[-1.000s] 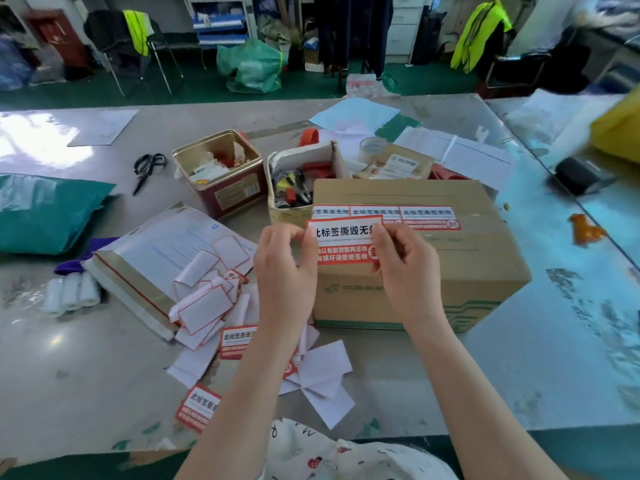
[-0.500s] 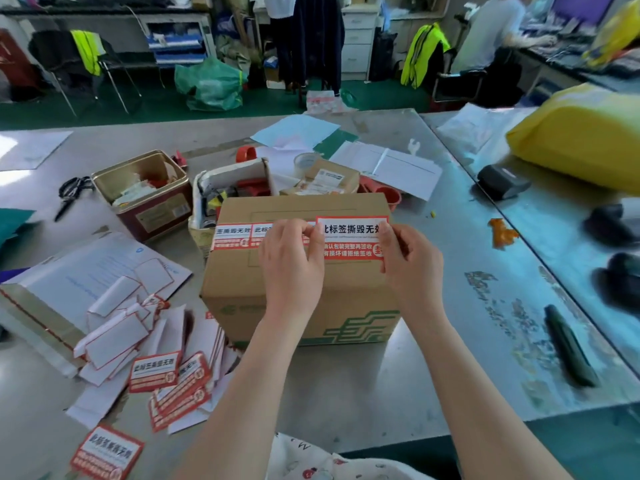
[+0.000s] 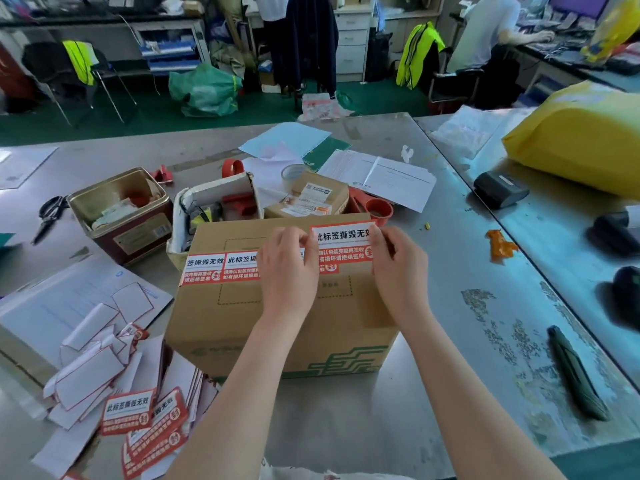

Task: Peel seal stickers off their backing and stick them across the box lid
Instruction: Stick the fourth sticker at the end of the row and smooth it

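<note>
A brown cardboard box with green print stands on the metal table in front of me. Across its lid runs a row of red-and-white seal stickers. Both hands hold another red-and-white seal sticker stretched over the lid's right part. My left hand pinches its left edge and my right hand pinches its right edge. Whether the sticker touches the lid I cannot tell. Unpeeled stickers and spent white backing sheets lie at the box's lower left.
Behind the box stand an open tin, a white box of tools, a small parcel and tape rolls. Scissors lie far left. A yellow bag and dark devices sit on the right. A person sits at a desk behind.
The held sticker has moved rightward along the lid, from the left end to the right part past the stuck row. My view has swung right and closer to the box.
</note>
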